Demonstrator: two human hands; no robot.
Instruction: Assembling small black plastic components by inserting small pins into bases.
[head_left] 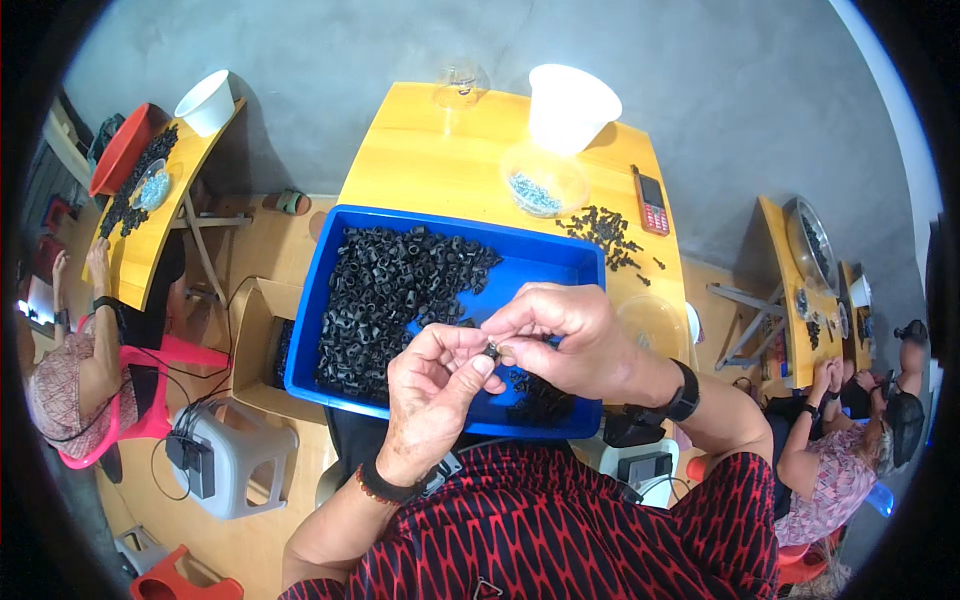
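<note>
i see my left hand (432, 385) and right hand (562, 335) meeting over the near edge of the blue tray (545, 262), fingertips pinched together on one small black part (493, 349). both hands are closed narrow around it; which one carries the weight i cannot tell. the part sits between the two thumbs, above the tray's bare blue floor. a black band sits on each wrist.

to the left in the tray lies a big heap of black parts (385, 295), with a smaller cluster (540, 400) under my right hand. the tray rests on the yellow tabletop (420, 160). beyond it stand a clear bowl of small pale screws (540, 185), a white cup (572, 105), a scatter of black pieces (608, 235) and a red phone (652, 203). other people work at tabletops to either side.
</note>
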